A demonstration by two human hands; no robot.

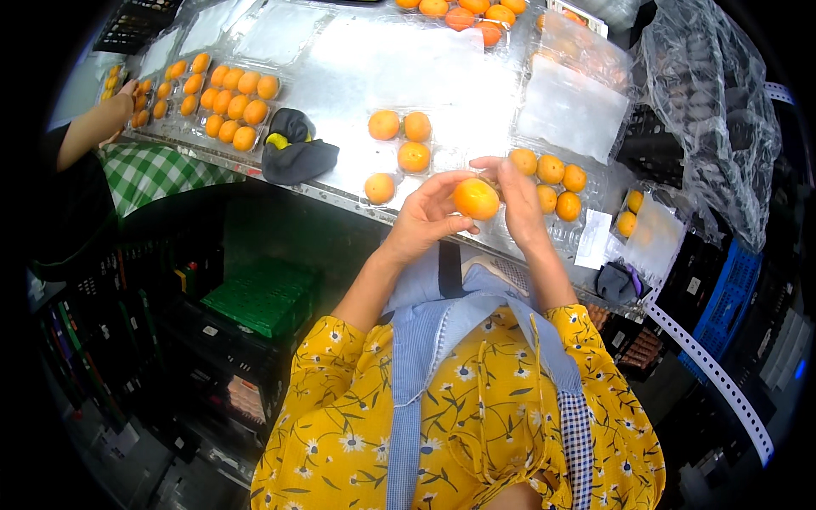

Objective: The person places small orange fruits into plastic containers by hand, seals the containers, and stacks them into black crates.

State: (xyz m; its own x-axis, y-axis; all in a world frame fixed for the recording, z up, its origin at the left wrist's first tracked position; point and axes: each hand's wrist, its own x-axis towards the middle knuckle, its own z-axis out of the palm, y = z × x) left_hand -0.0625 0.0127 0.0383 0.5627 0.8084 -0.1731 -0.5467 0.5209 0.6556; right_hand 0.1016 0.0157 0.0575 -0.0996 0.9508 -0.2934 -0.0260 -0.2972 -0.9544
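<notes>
My left hand [425, 217] is closed round a round, glossy orange fruit [476, 199], held up just over the table's near edge. My right hand [520, 200] is beside the fruit, fingers stretched out and apart; whether it touches the fruit is hard to tell. Left of my hands, a clear plastic tray [393, 161] carries three fruits, with a single fruit [379, 188] nearer the edge. Behind my right hand, another clear tray [586, 183] holds several of the same fruits.
Filled trays [234, 106] line the left side, where a co-worker's arm [93, 127] reaches in. A dark glove-like bundle [297, 153] lies at the table edge. Covered trays [568, 110], plastic film [705, 102] and a blue crate [722, 297] are on the right; a green crate [263, 297] stands below.
</notes>
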